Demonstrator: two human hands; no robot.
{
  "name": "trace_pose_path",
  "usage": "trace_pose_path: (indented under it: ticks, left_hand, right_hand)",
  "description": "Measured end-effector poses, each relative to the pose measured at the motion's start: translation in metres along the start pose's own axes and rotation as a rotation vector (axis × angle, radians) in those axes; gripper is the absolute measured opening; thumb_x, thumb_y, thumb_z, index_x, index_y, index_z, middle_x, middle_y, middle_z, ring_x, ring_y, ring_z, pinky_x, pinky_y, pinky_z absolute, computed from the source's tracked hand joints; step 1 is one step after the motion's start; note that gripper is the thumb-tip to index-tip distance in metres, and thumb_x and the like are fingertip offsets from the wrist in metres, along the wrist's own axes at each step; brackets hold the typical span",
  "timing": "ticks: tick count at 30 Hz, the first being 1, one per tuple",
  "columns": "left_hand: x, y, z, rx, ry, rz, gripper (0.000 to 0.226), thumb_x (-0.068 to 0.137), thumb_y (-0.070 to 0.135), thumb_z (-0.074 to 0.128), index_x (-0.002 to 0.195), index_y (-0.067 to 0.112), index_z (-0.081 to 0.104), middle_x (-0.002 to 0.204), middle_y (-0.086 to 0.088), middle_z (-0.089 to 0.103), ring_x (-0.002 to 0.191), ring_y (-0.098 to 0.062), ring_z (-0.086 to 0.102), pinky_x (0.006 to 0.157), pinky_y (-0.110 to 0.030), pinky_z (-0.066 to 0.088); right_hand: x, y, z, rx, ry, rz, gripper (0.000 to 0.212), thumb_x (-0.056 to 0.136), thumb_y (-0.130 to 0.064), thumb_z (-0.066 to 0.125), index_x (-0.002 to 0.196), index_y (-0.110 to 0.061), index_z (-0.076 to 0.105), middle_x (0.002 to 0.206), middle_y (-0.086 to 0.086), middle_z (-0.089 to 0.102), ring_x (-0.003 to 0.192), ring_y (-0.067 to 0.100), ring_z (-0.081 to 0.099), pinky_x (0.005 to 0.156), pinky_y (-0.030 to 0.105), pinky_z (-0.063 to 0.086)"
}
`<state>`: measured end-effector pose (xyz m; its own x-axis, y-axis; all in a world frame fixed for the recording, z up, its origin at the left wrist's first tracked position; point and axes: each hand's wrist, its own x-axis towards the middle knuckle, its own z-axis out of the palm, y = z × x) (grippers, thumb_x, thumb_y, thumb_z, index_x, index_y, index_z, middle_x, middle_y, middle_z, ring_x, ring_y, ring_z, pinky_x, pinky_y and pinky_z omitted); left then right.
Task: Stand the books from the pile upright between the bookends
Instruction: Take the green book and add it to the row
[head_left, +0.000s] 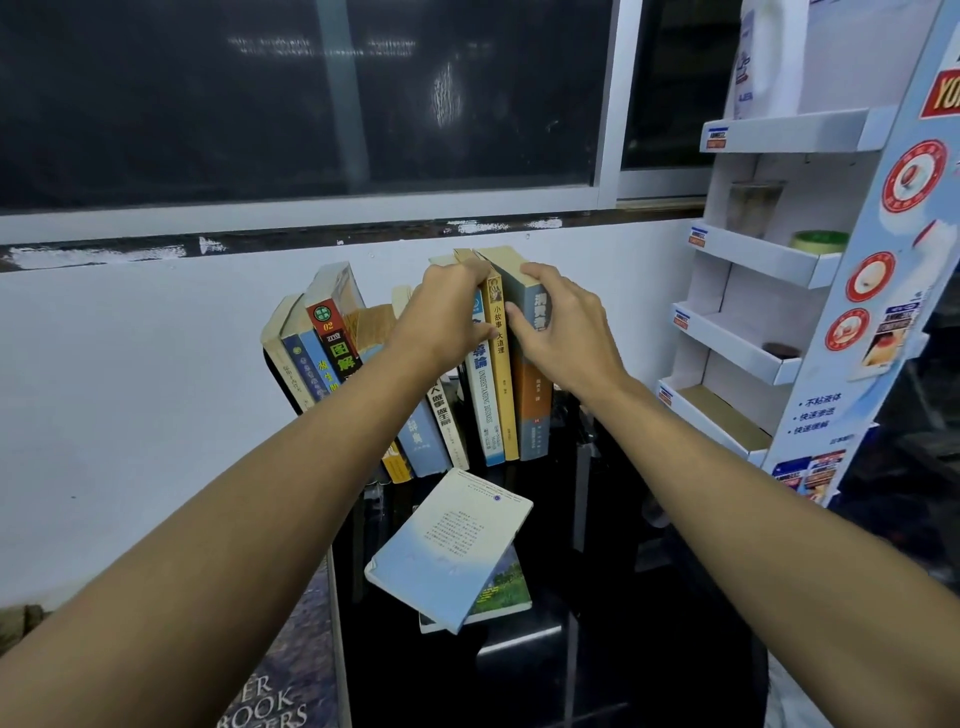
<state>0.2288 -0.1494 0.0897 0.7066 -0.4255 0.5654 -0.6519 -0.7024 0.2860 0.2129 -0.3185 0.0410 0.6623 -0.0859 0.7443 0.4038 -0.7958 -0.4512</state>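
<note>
Two bare forearms (270, 499) reach away from the camera to the row (488, 395) of upright books. The left hand (447, 312) has its fingers curled over the tops of books in the middle of the row. The right hand (563, 332) clasps the grey book (535, 415) at the row's right end, thumb on the spine and fingers round the far side.

The pile (467, 566) lies flat just in front of the row, on the camera's side, below both hands. It has two books. The pale book (452, 545) sits on top, askew, with its long axis running from near-left to far-right. A green book (506, 587) lies under it. The pile sits almost straight beneath the left hand, so that hand seems slightly nearer. Either hand would have to let go and drop towards the camera.

At the row's left end the books (317, 358) lean outward, leaving a gap behind the left forearm. I cannot make out the bookends against the dark.

Row and pile stand on a glossy black table (519, 675). Behind the row is a white wall (130, 389) with a dark window (208, 104) above it. A cardboard rack (769, 260) stands to the row's right.
</note>
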Motion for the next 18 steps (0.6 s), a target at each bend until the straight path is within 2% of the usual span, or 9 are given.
trace_pose_path:
  ticks: [3,6,10,13,18]
  left_hand:
    - [0.001,0.000,0.000,0.015,-0.006,0.000,0.034,0.084,0.018,0.083,0.109,0.014,0.061,0.107,-0.004,0.069,0.099,-0.021,0.068,0.083,-0.038,0.061]
    - [0.001,0.000,0.000,0.008,-0.013,-0.012,0.035,0.083,0.018,0.083,0.109,0.014,0.061,0.106,-0.004,0.070,0.099,-0.021,0.068,0.084,-0.039,0.062]
    - [0.000,0.001,-0.001,-0.002,-0.018,-0.021,0.034,0.085,0.018,0.082,0.111,0.014,0.060,0.111,-0.004,0.070,0.103,-0.020,0.068,0.085,-0.038,0.062]
    - [0.000,0.002,-0.002,-0.001,-0.016,-0.018,0.035,0.084,0.018,0.082,0.112,0.014,0.061,0.112,-0.004,0.070,0.103,-0.021,0.068,0.085,-0.039,0.062]
    - [-0.001,0.002,-0.002,-0.001,-0.014,-0.018,0.036,0.084,0.017,0.082,0.113,0.013,0.061,0.113,-0.004,0.070,0.104,-0.020,0.068,0.087,-0.038,0.061]
  right_hand:
    - [0.003,0.003,-0.012,0.050,-0.152,-0.001,0.053,0.096,-0.042,0.061,0.144,-0.029,0.043,0.125,0.000,0.062,0.103,0.013,0.062,0.081,0.031,0.059]
    - [0.009,0.009,-0.024,0.056,-0.344,-0.024,0.067,0.089,-0.042,0.064,0.147,-0.035,0.032,0.126,-0.001,0.059,0.105,0.016,0.062,0.082,0.032,0.060]
    - [0.013,0.013,-0.033,0.058,-0.558,-0.034,0.084,0.091,-0.024,0.072,0.150,-0.045,0.016,0.144,0.002,0.046,0.122,0.016,0.054,0.091,0.033,0.058]
    - [0.012,0.013,-0.032,0.063,-0.561,-0.013,0.089,0.093,-0.013,0.070,0.149,-0.049,0.011,0.150,0.002,0.039,0.130,0.016,0.048,0.091,0.036,0.060]
    - [0.011,0.013,-0.027,0.059,-0.540,-0.009,0.089,0.094,-0.012,0.069,0.149,-0.050,0.011,0.151,-0.001,0.038,0.130,0.015,0.047,0.090,0.038,0.060]
